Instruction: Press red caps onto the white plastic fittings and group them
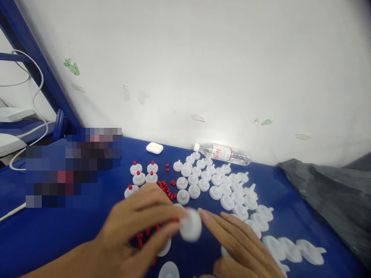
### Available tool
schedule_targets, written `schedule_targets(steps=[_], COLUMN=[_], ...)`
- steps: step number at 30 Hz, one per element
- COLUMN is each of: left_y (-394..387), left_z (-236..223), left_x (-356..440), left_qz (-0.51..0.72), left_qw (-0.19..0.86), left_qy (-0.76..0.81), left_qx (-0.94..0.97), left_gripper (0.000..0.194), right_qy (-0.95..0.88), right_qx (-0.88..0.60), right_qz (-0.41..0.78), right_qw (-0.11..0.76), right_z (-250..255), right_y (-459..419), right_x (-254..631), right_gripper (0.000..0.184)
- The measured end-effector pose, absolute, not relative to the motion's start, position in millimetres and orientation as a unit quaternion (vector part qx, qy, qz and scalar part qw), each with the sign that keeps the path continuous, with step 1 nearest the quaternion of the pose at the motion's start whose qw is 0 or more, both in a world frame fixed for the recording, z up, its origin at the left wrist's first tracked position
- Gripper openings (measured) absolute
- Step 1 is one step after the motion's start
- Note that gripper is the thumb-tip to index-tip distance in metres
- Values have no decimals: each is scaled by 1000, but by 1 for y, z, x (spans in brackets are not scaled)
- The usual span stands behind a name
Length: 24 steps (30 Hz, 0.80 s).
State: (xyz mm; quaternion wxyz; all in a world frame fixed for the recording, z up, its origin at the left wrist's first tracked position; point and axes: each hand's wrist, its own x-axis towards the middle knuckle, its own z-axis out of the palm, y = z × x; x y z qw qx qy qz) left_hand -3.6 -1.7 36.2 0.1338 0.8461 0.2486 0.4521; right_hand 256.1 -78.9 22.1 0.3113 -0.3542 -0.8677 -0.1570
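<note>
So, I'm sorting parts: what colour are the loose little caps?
The loose caps are red, clearest in the head view.

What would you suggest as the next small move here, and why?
I would probably steady the blurred white piece with the right hand and press on the small red cap pinched in the left hand. The cap is at the piece's edge, and the capped white pieces wear matching ones; whether this one is seated is unclear.

On your worktop (72, 220) you can see five red-capped white discs (136, 168) left of centre, over thirty plain white discs (194, 192) spreading rightward, many loose red caps (166, 187), partly hidden from an exact count, and, near the back edge, one bottle (222, 153) and one white case (154, 148).
</note>
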Motion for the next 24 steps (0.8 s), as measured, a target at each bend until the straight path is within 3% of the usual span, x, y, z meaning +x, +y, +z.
schedule_targets(steps=[5, 7, 14, 24], left_y=[58, 86, 120, 100], left_z=[51, 46, 21, 30], left_x=[-42, -58, -82, -67], left_qz=[462, 405, 239, 238], left_qw=[-48, -80, -60, -54], left_qy=[370, 410, 516, 504], left_qx=[805, 813, 821, 828], left_gripper=[13, 23, 19, 21], right_qy=[-862, -859, -841, -851], right_qx=[-378, -395, -439, -482], right_qz=[-192, -186, -203, -172], right_qw=[279, 266, 242, 114], right_z=[20, 20, 37, 29], right_y=[-69, -67, -52, -29], right_x=[269, 270, 274, 283], right_gripper=[23, 28, 28, 42])
